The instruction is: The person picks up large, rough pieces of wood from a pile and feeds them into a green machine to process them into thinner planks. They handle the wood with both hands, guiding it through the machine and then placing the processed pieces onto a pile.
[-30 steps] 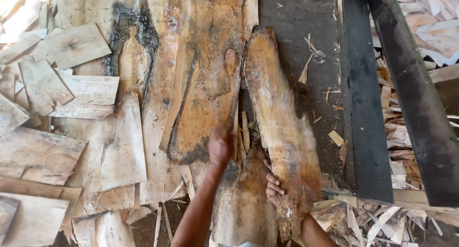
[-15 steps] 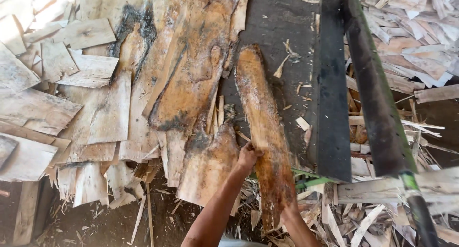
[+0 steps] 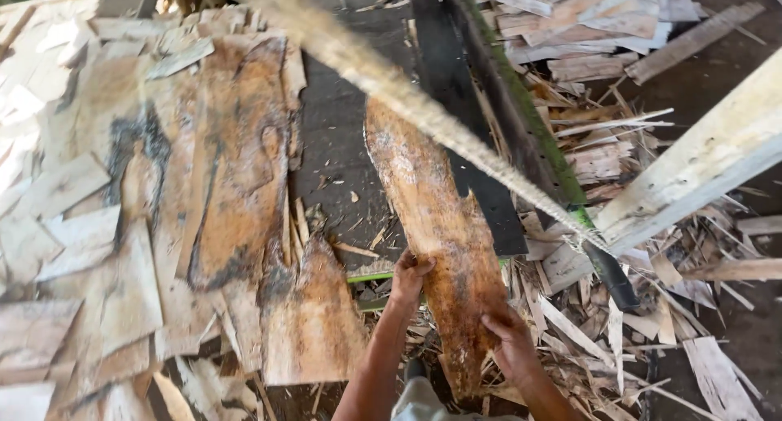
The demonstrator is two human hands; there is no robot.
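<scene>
Hands grip a long, narrow, orange-brown sheet of rough wood veneer (image 3: 436,225) that runs from the lower centre of the view up toward 12 o'clock. The left hand (image 3: 410,278) clasps the sheet's left edge, fingers curled and clamped over it; the right hand (image 3: 509,339) presses on the near end at about 5 o'clock, fingers closed on the right edge. Holding both long edges, it seems, keeps the thin, floppy sheet flat and steerable. The sheet lies on a dark flat belt (image 3: 342,144), its far end toward a black bar with a green edge (image 3: 521,119) at 1 o'clock. At 9 o'clock, wider stained veneer sheets (image 3: 236,168) overlap one another, probably laid out as a pile, with pale broken veneer pieces (image 3: 65,209) farther left. At 3 o'clock, splintered wood scraps (image 3: 619,152) litter the ground. A blurred pale rope (image 3: 407,95) crosses diagonally close to the camera, and a pale wooden beam (image 3: 700,168) slants in at 2 o'clock. No containers are visible.
</scene>
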